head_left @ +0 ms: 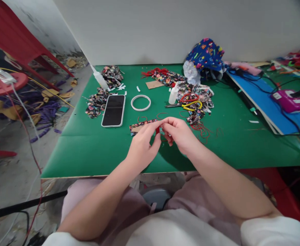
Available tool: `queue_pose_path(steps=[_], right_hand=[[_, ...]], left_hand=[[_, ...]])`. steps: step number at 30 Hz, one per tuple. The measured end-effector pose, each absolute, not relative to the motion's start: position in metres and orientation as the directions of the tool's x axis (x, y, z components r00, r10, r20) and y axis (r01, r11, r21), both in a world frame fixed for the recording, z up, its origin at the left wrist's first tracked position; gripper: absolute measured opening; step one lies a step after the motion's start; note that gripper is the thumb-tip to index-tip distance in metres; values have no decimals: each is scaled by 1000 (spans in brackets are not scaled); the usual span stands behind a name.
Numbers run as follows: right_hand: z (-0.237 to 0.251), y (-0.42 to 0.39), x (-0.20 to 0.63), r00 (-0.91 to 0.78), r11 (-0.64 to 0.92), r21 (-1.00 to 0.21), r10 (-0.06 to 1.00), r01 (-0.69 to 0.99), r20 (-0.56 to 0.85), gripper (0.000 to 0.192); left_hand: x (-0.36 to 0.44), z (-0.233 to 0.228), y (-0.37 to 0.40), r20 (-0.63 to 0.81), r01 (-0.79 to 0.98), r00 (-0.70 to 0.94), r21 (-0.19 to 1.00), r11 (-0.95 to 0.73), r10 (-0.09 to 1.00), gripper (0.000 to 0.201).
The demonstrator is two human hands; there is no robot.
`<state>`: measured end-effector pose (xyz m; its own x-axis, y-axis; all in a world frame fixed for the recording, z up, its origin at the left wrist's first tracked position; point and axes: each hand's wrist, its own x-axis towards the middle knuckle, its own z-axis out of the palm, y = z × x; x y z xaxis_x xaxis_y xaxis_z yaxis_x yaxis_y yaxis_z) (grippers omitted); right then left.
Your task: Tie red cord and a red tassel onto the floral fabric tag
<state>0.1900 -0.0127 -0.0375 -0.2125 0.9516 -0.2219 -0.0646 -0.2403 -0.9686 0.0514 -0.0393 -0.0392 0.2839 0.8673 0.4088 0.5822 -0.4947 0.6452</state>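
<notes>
My left hand (145,140) and my right hand (178,134) meet at the fingertips, near the front of the green table. A floral fabric strip (133,129) with a brown patch on it runs in behind my left fingers, which are closed at its right end. Between my left thumb and forefinger shows a small red piece (157,130), perhaps cord. My right fingers are pinched against the same spot, and what they hold is hidden. Short bits of red cord (142,118) lie just beyond the hands, and a tangle of red thread (201,130) lies to the right.
Beyond the hands are a phone (113,111), a white tape ring (141,109), scissors (192,105), a glue bottle (173,94) and floral fabric bundles (97,102). Another bottle (101,80) stands back left. At right lie a blue board (255,99) and a magenta device (289,101) with cables.
</notes>
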Motion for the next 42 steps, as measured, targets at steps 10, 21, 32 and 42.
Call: queue_pose_path(steps=[10,21,32,42], right_hand=[[-34,-14,185,-187,-286,-956,945,-66,-270,11],[-26,1,206,-78,-281,-946,959,-165,-271,9],[-36,-8,193,-174,-298,-946,945,-124,-275,14],[-36,-14,185,-179,-268,-963,949,-25,-260,14]], left_hand=[[50,-41,-36,291,600,287,688,-408,913,35],[38,-22,-34,547,390,-117,793,-469,829,27],[63,-60,-40,521,506,-49,749,-428,852,30],[60,-59,-32,293,246,77,921,-302,953,38]])
